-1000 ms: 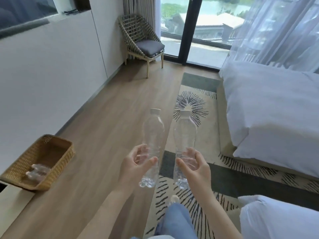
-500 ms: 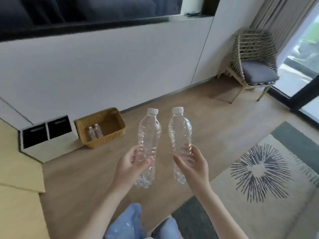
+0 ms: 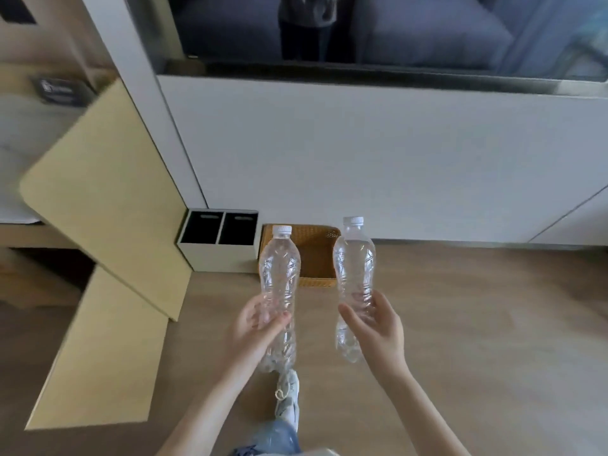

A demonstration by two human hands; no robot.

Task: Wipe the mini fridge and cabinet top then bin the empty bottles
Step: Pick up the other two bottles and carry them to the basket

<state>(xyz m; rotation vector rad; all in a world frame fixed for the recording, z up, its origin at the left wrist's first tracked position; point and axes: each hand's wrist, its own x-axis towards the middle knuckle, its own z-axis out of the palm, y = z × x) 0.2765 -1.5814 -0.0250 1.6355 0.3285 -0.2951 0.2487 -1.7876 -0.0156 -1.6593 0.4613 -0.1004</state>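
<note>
Left hand: closed round left bottle, held upright | Right hand: closed round right bottle, held upright | Both bottles clear, capped, raised above wooden floor | Wicker basket seen between them, against white wall

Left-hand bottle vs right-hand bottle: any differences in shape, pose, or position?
The left-hand bottle looks more crumpled along its body; the right-hand bottle is smoother, mostly dented lower down. The left-hand bottle's cap sits lower in frame than the right-hand bottle's. The left-hand bottle overlaps the wicker basket more than the right-hand bottle does. Shared: both clear, white-capped, seemingly empty, roughly upright, each gripped low by one hand, left hand and right hand.
</note>
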